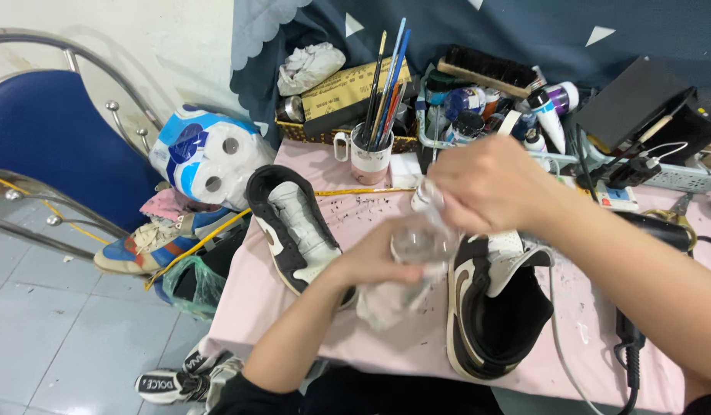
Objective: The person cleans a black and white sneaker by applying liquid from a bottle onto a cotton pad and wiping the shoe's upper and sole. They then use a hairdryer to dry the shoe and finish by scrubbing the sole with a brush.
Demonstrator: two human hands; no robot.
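Currently, left hand (375, 261) grips a clear bottle (417, 244) and a cloth (382, 303) over the table (248, 300). Right hand (486, 184) is closed on the bottle's top. Both shoes (294, 223) lie beside; cleaning appears barely begun, with debris specks remaining.

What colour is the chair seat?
Blue chair seat, in the head view.

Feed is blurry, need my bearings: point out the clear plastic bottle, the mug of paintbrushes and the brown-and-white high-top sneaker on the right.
clear plastic bottle (417, 244), head view, its body
mug of paintbrushes (370, 160), head view, its side
brown-and-white high-top sneaker (478, 307), head view, its side panel
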